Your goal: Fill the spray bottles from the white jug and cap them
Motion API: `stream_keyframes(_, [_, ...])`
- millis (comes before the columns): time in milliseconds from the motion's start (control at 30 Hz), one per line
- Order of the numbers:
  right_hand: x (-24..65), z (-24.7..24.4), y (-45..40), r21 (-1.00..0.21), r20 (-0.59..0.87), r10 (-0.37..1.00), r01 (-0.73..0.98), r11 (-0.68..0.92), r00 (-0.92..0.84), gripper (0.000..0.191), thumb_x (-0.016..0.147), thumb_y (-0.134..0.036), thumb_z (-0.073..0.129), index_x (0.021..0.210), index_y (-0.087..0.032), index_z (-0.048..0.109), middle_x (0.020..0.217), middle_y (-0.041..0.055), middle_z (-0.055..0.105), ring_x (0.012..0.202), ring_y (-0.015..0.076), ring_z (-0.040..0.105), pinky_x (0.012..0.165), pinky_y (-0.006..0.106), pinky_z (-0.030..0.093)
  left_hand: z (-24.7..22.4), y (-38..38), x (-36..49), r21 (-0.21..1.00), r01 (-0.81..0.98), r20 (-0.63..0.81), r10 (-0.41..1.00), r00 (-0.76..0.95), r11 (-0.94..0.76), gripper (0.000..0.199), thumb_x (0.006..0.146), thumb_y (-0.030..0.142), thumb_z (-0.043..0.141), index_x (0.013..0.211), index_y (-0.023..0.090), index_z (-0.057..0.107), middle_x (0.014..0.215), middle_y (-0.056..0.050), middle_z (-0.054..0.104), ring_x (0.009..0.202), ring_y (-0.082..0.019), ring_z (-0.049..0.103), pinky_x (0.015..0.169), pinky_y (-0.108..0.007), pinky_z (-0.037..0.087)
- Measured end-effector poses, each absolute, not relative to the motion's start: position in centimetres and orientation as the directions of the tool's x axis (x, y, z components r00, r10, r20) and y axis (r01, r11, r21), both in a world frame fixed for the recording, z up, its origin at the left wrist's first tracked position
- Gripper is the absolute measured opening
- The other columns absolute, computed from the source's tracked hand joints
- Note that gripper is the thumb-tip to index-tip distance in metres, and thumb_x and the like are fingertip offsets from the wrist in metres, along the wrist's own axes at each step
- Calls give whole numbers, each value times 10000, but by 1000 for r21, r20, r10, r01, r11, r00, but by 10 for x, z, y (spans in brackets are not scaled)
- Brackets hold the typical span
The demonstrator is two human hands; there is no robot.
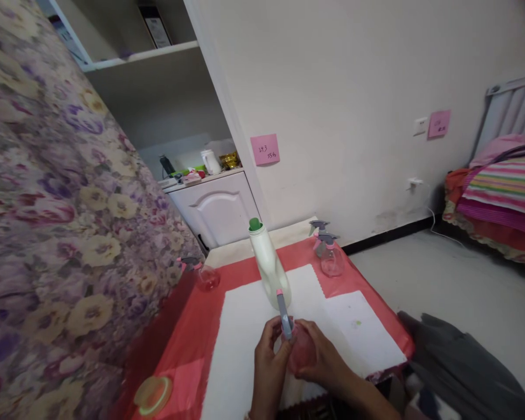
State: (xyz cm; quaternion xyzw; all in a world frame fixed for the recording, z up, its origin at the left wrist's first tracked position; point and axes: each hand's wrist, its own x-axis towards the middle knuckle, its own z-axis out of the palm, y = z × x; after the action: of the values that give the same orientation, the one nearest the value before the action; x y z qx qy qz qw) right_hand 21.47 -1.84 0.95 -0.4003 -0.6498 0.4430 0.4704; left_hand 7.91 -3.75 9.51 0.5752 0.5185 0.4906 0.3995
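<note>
Near the table's front edge, a pink see-through spray bottle (303,352) with a grey and pink trigger head (284,315) is between my two hands. My left hand (269,356) has its fingers closed around the neck and trigger head. My right hand (326,356) wraps the body of the same bottle from the right side. Just beyond them stands a pale green jug (269,262) with a green cap (255,224). White paper (231,338) lies beneath the jug and my hands.
Another pink spray bottle (207,277) stands at left; more spray bottles (331,262) stand at back right. A round lid (154,395) lies front left on the red tablecloth (179,356). A floral curtain (70,233) borders the left, and dark cloth (459,361) is at right.
</note>
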Motion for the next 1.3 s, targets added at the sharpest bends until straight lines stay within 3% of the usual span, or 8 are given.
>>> stream_keyframes(233, [215,14,-19,-962,223,942,101,255,-250,852,502,-72,732,1288,-219,439,1286,95,533,1223,278,507,1055,425,393,100,-36,78,959,221,178,984,10,-176,267,813,302,642,1059,200,636,1090,-63,706,994,-235,644,908,-343,487])
stream_keyframes(433, [225,14,-19,-953,234,935,126,275,-265,934,527,-152,790,1373,-199,398,1403,135,442,1323,316,394,1128,492,286,99,-38,76,958,228,181,983,-7,-175,300,790,322,669,1064,201,655,1108,-68,712,1021,-249,649,917,-346,493])
stream_keyframes(500, [232,30,-20,-936,311,921,93,340,-235,735,647,-211,748,1329,-213,473,1340,112,496,1265,291,449,1095,473,332,98,-40,78,955,230,194,981,-8,-187,291,794,332,666,1054,200,654,1121,-74,707,1030,-251,647,927,-354,492])
stream_keyframes(567, [236,51,-21,-915,387,903,46,401,-186,417,792,-240,639,1206,-240,590,1155,69,588,1084,235,557,962,395,445,96,-40,78,953,224,211,977,-4,-205,279,802,334,656,1044,197,651,1127,-81,704,1027,-252,651,930,-364,495])
stream_keyframes(667, [235,80,-18,-909,404,895,24,415,-189,229,820,-245,619,1038,-234,688,906,26,597,833,185,574,782,320,482,89,-39,77,955,193,235,972,-22,-227,276,807,309,646,1057,192,636,1144,-92,695,1057,-260,645,942,-381,499])
stream_keyframes(833, [224,86,-6,-921,372,895,23,389,-245,327,700,-111,620,984,-234,725,784,-20,494,709,152,520,659,274,441,79,-35,74,961,152,239,971,-26,-232,345,815,257,636,1150,201,580,1185,-97,674,1123,-253,622,995,-400,480])
stream_keyframes(1100, [222,75,-2,-930,351,893,10,369,-281,342,697,-115,621,994,-243,731,780,-20,470,737,165,511,668,281,414,75,-41,67,948,233,216,976,37,-219,436,828,251,621,1255,226,536,1291,-90,622,1190,-244,584,1034,-384,455])
stream_keyframes(1300, [219,74,-1,-932,346,904,15,361,-252,283,703,-135,633,953,-225,730,773,-18,479,732,170,516,678,293,411,93,-47,65,946,252,236,965,-112,-202,305,887,393,520,1099,205,632,1233,-96,646,1121,-248,610,1005,-377,454])
